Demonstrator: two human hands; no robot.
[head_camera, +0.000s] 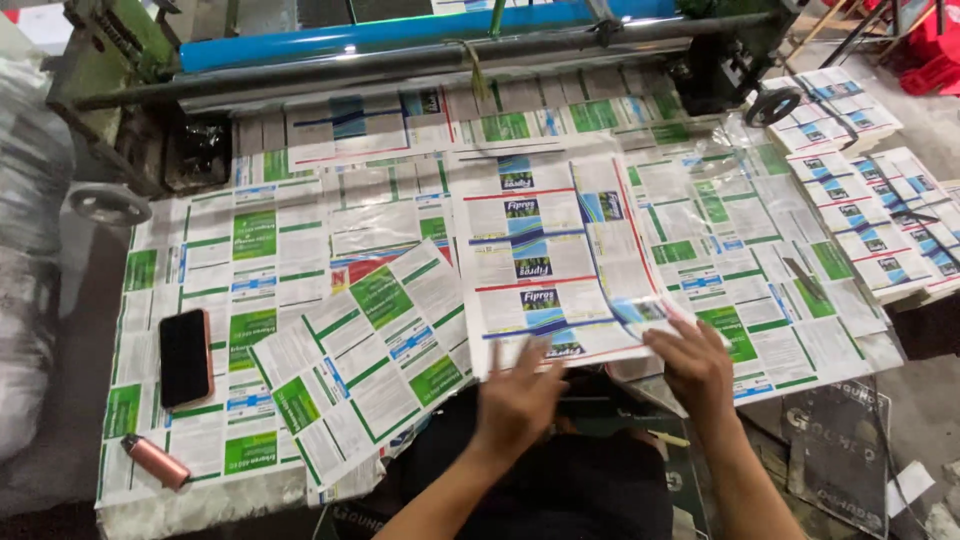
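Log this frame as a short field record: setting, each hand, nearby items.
setting: table covered in printed label sheets, roller machine behind
left hand: blurred, over the near edge of the blue-and-white sheet stack
right hand: on the stack's right edge, where a sheet curls up
grip: unclear for both
nearby: black phone, pink lighter, cut label piles at right

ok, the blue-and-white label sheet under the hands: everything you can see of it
The label sheet is thin, glossy printed paper or film: white panels with blue bands, small dark picture blocks and red dividing lines, repeated in rows. It lies flat on the green-and-white sheets covering the table, slightly skewed. Its right-hand strip curls up and folds over. The right hand grips that curled edge; the blurred left hand is at its near edge.
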